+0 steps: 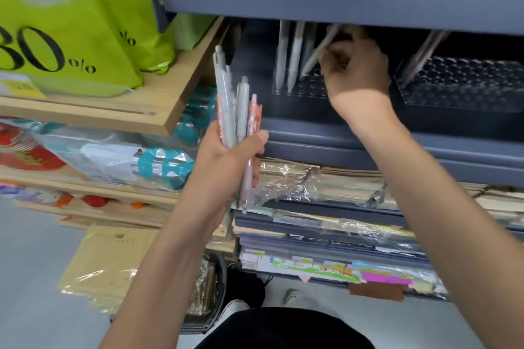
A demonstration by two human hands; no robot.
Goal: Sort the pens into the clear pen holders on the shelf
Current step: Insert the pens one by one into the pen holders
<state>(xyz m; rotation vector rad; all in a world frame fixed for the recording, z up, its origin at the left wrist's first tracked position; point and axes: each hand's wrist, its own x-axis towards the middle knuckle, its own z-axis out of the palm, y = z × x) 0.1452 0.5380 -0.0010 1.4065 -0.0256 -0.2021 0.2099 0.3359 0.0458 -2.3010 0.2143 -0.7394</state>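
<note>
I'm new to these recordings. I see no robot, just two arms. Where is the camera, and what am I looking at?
There is no machine. A person wears one wide-angle camera on the head, so you look down along their own bare arms. The left hand grips a bundle of pale grey and pink click pens. The right hand reaches into the grey metal shelf and holds a slanted pale grey pen, whose tip sits in the left clear plastic pen holder, a block with rows of holes. Two upright pale pens already stand there. A second clear holder further right has a few pens leaning in it. Lime green bags stand on a wooden board to the left, and wrapped paper stacks lie below.
</note>
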